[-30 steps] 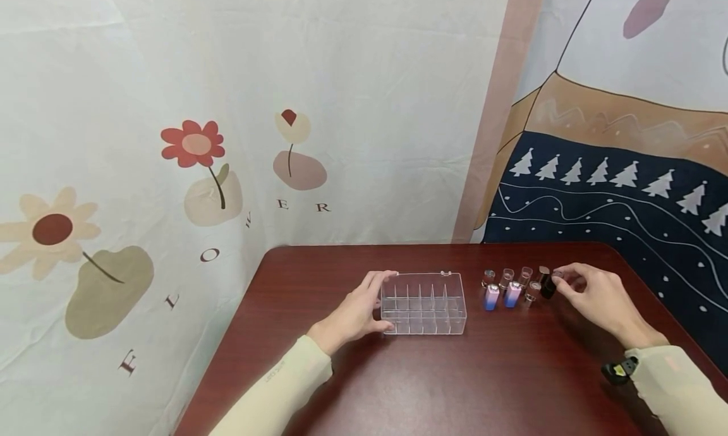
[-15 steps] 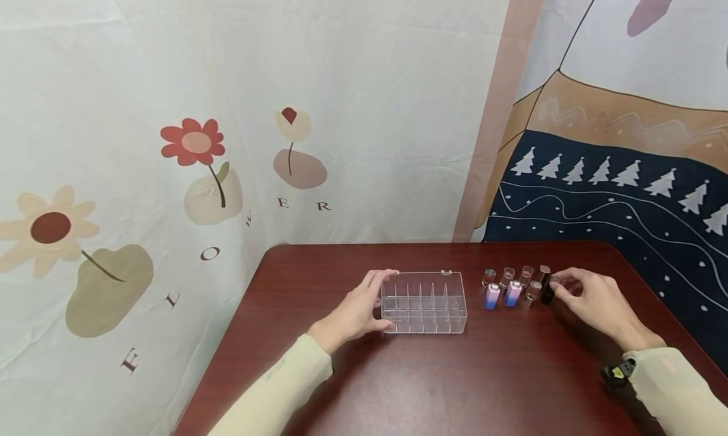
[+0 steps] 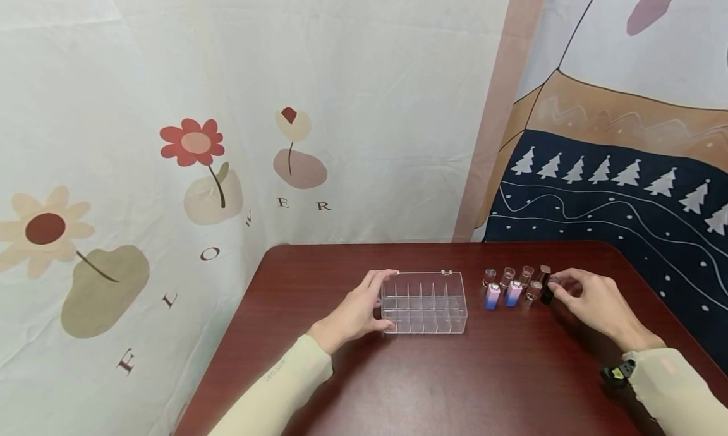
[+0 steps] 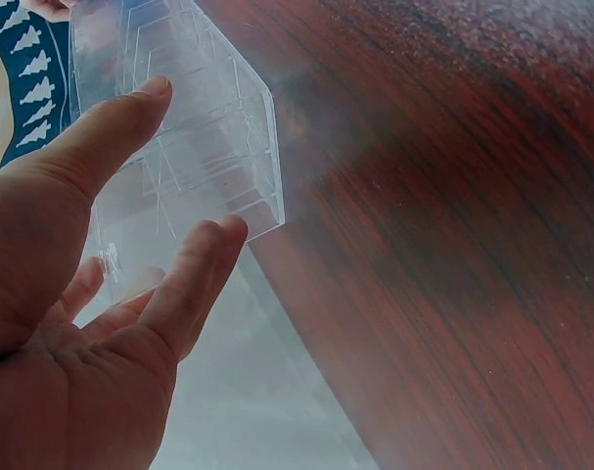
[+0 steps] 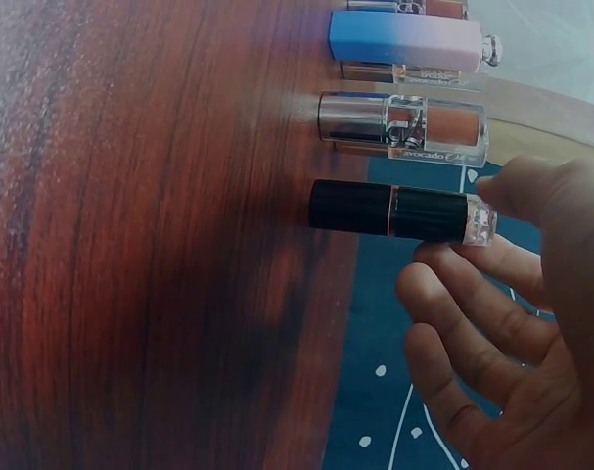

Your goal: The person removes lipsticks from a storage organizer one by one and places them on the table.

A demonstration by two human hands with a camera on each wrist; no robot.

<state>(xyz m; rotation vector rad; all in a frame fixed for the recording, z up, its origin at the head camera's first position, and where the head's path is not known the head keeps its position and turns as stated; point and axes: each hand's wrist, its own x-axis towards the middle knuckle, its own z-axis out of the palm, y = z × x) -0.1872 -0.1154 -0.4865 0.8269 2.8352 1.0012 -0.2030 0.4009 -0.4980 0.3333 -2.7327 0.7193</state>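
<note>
My left hand (image 3: pixel 355 306) holds the left end of a clear plastic organizer box (image 3: pixel 423 322), thumb at its front corner and fingertips at the back. The box has thin upright dividers forming small compartments. At the right of the table, my right hand (image 3: pixel 594 297) pinches the clear top of a black lipstick (image 5: pixel 375 208) between thumb and fingers. That lipstick stands upright at the right end of a group of lipsticks. Beside it is a clear-capped lipstick (image 5: pixel 404 127) with a silver base. Two pink-to-blue lipsticks (image 3: pixel 491 296) stand in the front row.
Behind the front row stand several more lipsticks, among them a clear-topped one (image 3: pixel 508 276) and a dark one with a brownish top (image 3: pixel 544 273). The dark red wooden table (image 3: pixel 455 385) meets patterned cloth hangings (image 3: pixel 370 139) at its back and sides.
My right hand has shifted slightly left and toward me with the black lipstick, bringing it nearer the front row. The left hand and the box have stayed in place.
</note>
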